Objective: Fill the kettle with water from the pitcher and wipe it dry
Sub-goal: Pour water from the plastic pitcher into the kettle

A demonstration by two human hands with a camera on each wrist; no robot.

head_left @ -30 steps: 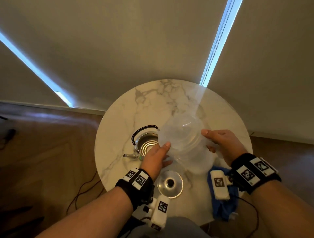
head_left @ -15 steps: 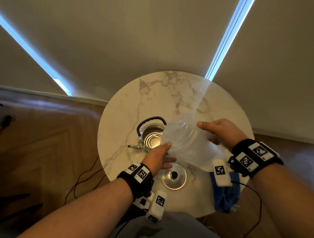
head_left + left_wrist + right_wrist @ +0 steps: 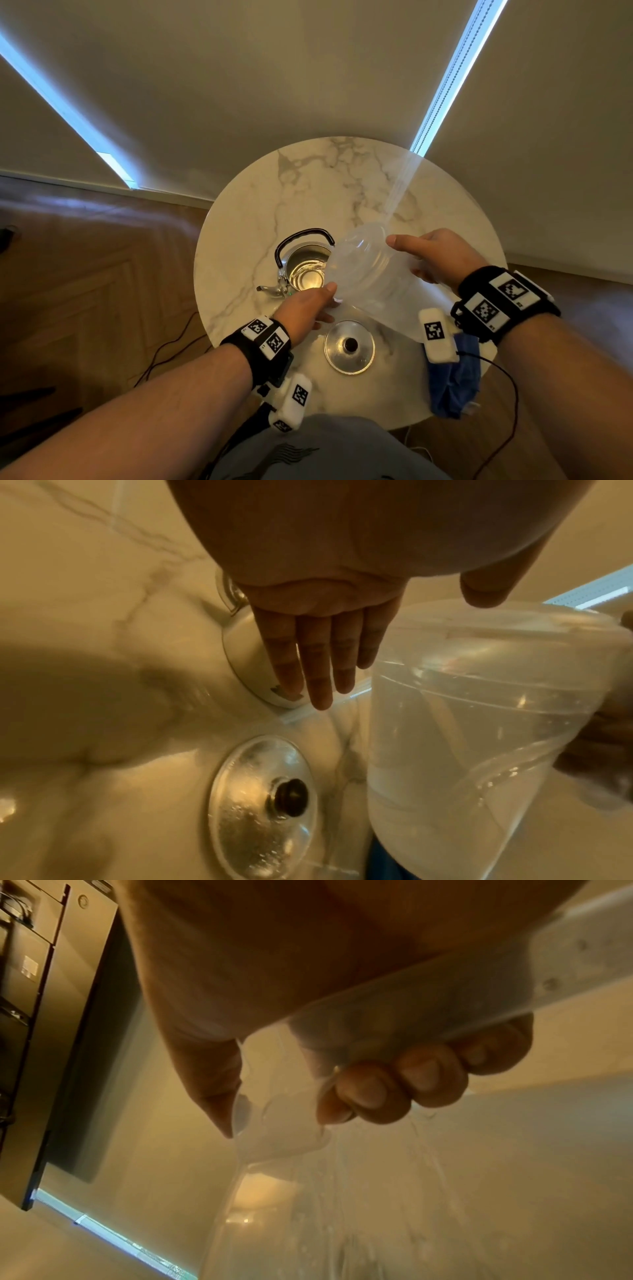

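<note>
Pale walls with two bright strips of light stand behind the round marble table [image 3: 308,178], which sits on a wooden floor. We see the pitcher [image 3: 373,277] held above the middle of the table, tipped over toward the left so that its mouth hangs over the open top of the kettle [image 3: 301,270]. Water shows inside the pitcher in the left wrist view; whether any is running out we cannot tell. The right hand [image 3: 433,255] is wrapped around the pitcher's handle, its fingers [image 3: 404,1085] curled tight about the clear plastic in the right wrist view, the thumb lying along the pitcher's upper side. The left hand [image 3: 305,308] is relaxed with straight fingers [image 3: 318,666]; its thumb touches the pitcher's near side by the rim, and the other fingers reach down beside the kettle's body without closing on anything. The kettle stands upright, left of the table's middle, its black handle arched over the opening and its spout pointing toward the left edge. Its lid [image 3: 349,346] lies flat near the table's front edge, knob up, apart from the kettle. A blue cloth [image 3: 452,383] hangs over the front right edge, partly behind the right wrist's camera.
</note>
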